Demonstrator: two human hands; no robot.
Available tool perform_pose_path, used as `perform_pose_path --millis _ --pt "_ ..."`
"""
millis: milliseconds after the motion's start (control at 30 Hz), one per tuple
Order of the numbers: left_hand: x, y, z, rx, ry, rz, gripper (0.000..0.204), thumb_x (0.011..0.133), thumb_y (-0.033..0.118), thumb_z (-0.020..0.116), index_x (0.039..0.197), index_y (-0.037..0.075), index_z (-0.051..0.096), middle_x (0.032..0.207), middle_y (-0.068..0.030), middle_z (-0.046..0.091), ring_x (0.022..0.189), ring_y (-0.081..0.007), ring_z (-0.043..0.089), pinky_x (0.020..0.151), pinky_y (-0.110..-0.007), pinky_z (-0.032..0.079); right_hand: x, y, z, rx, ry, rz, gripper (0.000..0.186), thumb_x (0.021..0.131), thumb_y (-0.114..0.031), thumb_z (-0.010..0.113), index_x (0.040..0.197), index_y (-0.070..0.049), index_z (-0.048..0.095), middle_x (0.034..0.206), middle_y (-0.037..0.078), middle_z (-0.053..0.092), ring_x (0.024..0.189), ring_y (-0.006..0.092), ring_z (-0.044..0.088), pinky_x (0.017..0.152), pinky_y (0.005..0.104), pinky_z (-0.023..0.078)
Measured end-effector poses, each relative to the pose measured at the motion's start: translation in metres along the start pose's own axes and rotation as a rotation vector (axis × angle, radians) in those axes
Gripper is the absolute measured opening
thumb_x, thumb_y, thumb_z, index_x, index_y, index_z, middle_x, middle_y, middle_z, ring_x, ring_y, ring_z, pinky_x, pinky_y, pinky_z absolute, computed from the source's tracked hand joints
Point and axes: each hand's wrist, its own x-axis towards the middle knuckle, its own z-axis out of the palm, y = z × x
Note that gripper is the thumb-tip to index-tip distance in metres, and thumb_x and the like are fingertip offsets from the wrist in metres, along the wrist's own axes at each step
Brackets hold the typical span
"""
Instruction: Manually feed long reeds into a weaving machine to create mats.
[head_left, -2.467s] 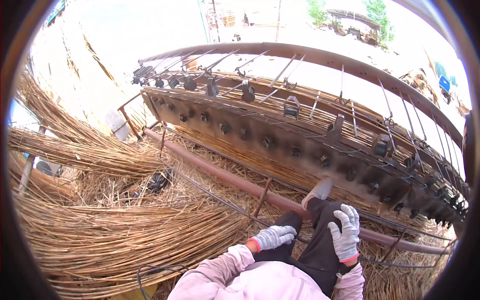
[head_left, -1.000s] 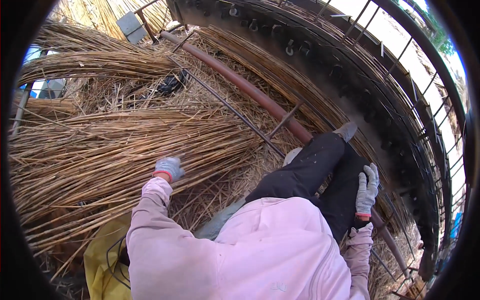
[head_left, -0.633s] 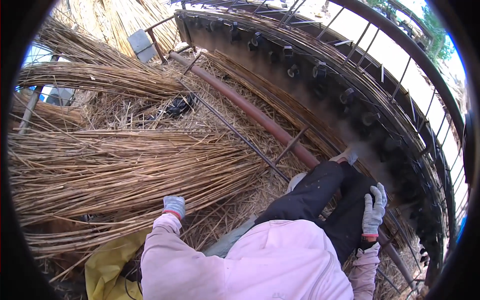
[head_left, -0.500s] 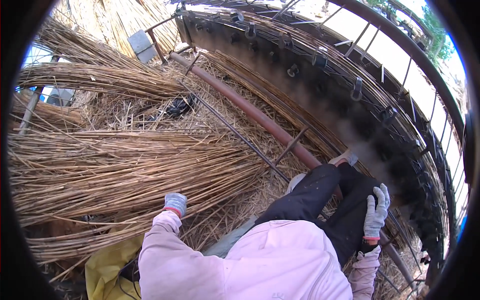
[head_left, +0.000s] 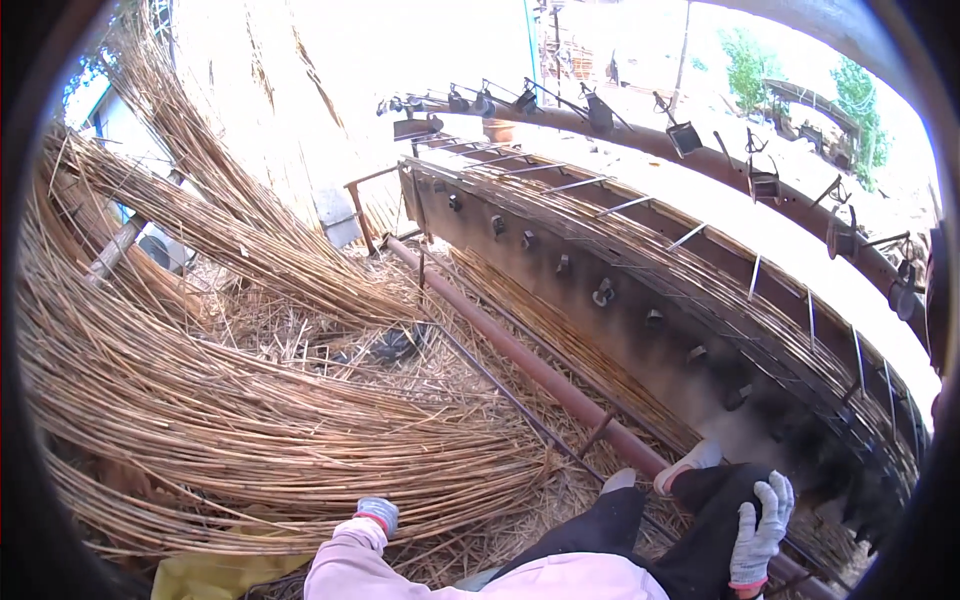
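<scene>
A thick bundle of long dry reeds [head_left: 250, 440] lies across the ground to my left. My left hand [head_left: 378, 512], in a grey glove with a red cuff, is at the near edge of this bundle, its fingers hidden among the stalks. My right hand [head_left: 760, 530], in a pale glove, rests on my black trouser leg [head_left: 700, 500] with the fingers spread and nothing in it. My light shoes [head_left: 690, 462] sit against a rusty pipe [head_left: 520, 360].
A long rusty metal machine [head_left: 620, 300] with bolts, wires and hooked rods runs along the right, with reeds laid on it. More reed bundles [head_left: 200, 220] lean at the left. Loose straw [head_left: 330, 330] covers the ground, and a yellow bag [head_left: 200, 575] lies by my left side.
The view has swung upward, showing more of the machine and the far yard. My left hand has slid back along the reed bundle toward my body. My right hand stays on my leg.
</scene>
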Motion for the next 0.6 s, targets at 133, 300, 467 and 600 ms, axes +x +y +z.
perform_pose_path --millis 133,300,467,600 --pt "0.013 0.0 -0.026 0.034 0.033 0.06 0.033 0.094 0.022 0.058 0.122 0.014 0.074 0.126 -0.0121 0.071 0.116 -0.0309 0.068 0.091 -0.048 0.057 0.005 -0.008 -0.009 0.01 0.003 0.017 0.035 0.084 0.0 0.065 0.118 -0.004 0.062 0.142 0.016 0.054 0.136 0.0368 0.046 0.116 0.0453 0.034" --pt "0.051 0.013 -0.118 0.144 0.21 0.118 0.025 0.089 0.02 0.066 0.11 0.014 0.079 0.116 -0.0058 0.076 0.105 -0.0281 0.073 0.084 -0.041 0.059 0.019 -0.015 -0.008 -0.065 -0.048 -0.057 0.042 0.075 -0.001 0.072 0.116 -0.006 0.063 0.137 0.015 0.055 0.134 0.0374 0.046 0.113 0.0462 0.036" --pt "0.066 0.025 -0.178 0.184 0.398 0.257 0.03 0.088 0.03 0.069 0.108 0.011 0.079 0.108 -0.0107 0.077 0.098 -0.0317 0.074 0.08 -0.044 0.059 0.021 -0.019 -0.002 -0.163 -0.086 -0.065 0.049 0.07 -0.002 0.076 0.116 -0.008 0.063 0.137 0.014 0.055 0.134 0.0377 0.045 0.112 0.0475 0.036" --pt "0.033 0.017 -0.147 -0.078 0.072 0.3 0.062 0.088 0.06 0.064 0.122 0.009 0.073 0.125 -0.0143 0.07 0.118 -0.0353 0.065 0.099 -0.045 0.05 0.017 -0.012 -0.005 -0.117 -0.066 -0.106 0.052 0.07 -0.001 0.076 0.119 -0.008 0.062 0.139 0.015 0.054 0.134 0.0379 0.045 0.113 0.0476 0.035"
